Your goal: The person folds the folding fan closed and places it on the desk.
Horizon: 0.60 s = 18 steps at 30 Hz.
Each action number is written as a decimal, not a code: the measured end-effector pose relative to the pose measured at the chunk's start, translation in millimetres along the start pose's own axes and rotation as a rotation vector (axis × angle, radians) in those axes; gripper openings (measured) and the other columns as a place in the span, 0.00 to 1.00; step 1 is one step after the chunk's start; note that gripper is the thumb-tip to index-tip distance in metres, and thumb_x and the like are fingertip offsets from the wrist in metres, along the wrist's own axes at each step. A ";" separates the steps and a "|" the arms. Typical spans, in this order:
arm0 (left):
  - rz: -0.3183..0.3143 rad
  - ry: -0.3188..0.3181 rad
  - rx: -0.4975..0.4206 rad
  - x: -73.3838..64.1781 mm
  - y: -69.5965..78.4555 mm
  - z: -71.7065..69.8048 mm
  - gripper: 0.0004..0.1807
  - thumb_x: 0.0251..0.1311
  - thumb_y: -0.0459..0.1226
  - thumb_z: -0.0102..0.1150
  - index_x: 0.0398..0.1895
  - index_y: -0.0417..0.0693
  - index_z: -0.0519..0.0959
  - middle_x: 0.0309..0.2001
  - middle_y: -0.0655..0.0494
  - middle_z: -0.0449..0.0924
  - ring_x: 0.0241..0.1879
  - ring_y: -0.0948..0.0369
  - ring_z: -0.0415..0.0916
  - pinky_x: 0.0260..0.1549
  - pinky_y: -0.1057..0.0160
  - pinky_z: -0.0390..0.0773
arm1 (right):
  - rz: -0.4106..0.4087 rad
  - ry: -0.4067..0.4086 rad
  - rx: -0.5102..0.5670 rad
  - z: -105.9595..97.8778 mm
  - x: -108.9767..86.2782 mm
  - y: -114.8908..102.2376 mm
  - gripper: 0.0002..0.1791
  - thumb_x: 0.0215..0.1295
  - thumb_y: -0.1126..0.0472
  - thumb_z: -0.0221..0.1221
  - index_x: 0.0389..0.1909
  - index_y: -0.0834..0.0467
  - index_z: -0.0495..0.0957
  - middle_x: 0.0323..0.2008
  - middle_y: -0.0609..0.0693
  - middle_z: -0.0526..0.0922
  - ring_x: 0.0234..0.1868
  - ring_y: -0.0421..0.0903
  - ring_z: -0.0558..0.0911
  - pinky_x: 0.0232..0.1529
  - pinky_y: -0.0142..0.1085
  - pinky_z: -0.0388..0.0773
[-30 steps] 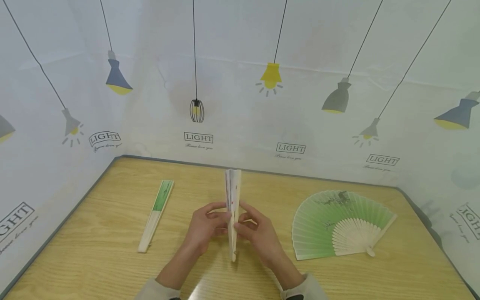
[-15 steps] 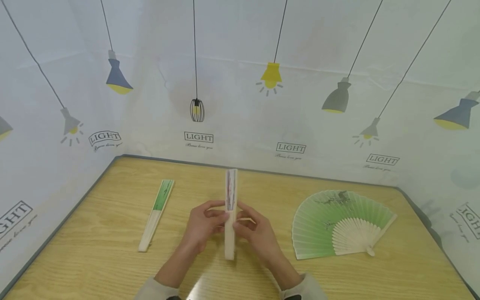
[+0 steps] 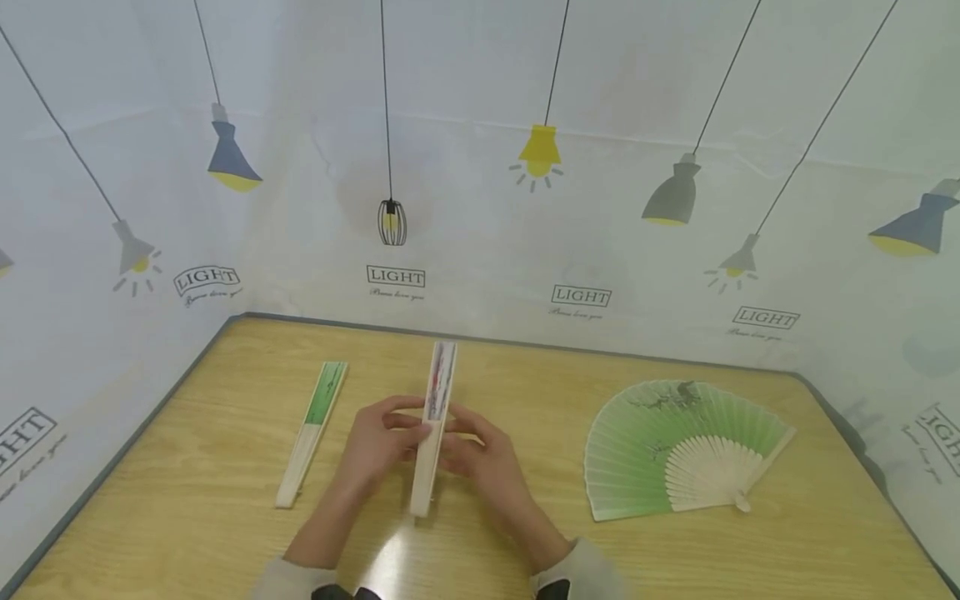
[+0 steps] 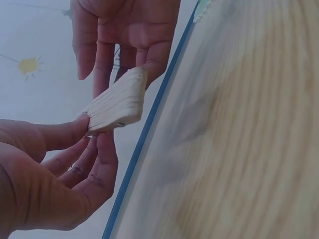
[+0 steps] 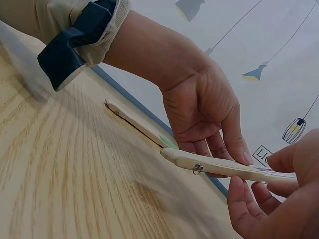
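Observation:
A folded hand fan with pale ribs and a dark-and-red patterned strip is held above the table in the head view, its top leaning right. My left hand pinches it between thumb and fingers. On its other side, my right hand touches the fan with extended fingers; the left wrist view shows this hand's thumb apart from the fan. Its rib end faces that camera. A small metal ring hangs near the fan's end in the right wrist view.
A folded green fan lies on the wooden table to the left. On the right lies a spread green fan with a dark floral print. White sheets printed with lamps enclose the table's back and sides.
The fan was slightly spread a second ago and is now folded. Both hands have carried it left, turning its flat face upward and tilting its top right. The two fans on the table stayed put.

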<state>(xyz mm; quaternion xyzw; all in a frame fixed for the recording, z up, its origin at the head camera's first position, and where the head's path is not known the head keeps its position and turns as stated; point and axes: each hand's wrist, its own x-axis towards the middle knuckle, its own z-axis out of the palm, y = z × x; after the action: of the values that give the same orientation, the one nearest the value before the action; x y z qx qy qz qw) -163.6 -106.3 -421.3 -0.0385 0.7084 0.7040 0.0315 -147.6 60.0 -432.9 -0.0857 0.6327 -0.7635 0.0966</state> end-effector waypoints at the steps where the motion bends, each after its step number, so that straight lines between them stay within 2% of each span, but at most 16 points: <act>1: -0.004 0.004 0.011 0.7 0.0 -2.4 0.20 0.53 0.23 0.63 0.52 0.37 0.78 0.34 0.41 0.81 0.28 0.51 0.82 0.29 0.55 0.85 | 0.006 0.003 0.003 2.1 1.9 1.4 0.26 0.68 0.67 0.56 0.66 0.67 0.65 0.53 0.64 0.73 0.46 0.52 0.81 0.48 0.42 0.82; 10: -0.075 0.061 0.127 5.8 -1.6 -26.1 0.20 0.55 0.24 0.63 0.53 0.34 0.77 0.36 0.39 0.82 0.29 0.53 0.82 0.27 0.59 0.85 | 0.070 0.049 0.054 29.8 17.4 12.1 0.25 0.68 0.67 0.55 0.65 0.68 0.65 0.53 0.61 0.73 0.42 0.48 0.81 0.46 0.42 0.82; 18: -0.114 0.111 0.193 7.4 -1.1 -40.6 0.20 0.55 0.24 0.63 0.53 0.32 0.76 0.39 0.35 0.82 0.28 0.54 0.82 0.26 0.57 0.85 | 0.074 0.065 0.080 49.3 23.0 24.5 0.25 0.68 0.71 0.53 0.65 0.70 0.63 0.54 0.63 0.74 0.46 0.52 0.80 0.48 0.43 0.82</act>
<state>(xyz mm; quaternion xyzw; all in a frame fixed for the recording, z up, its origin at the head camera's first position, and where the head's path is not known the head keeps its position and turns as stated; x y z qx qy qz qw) -170.4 -147.0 -422.8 -0.1144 0.7703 0.6263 0.0359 -156.4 2.9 -447.7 -0.0335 0.6071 -0.7866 0.1076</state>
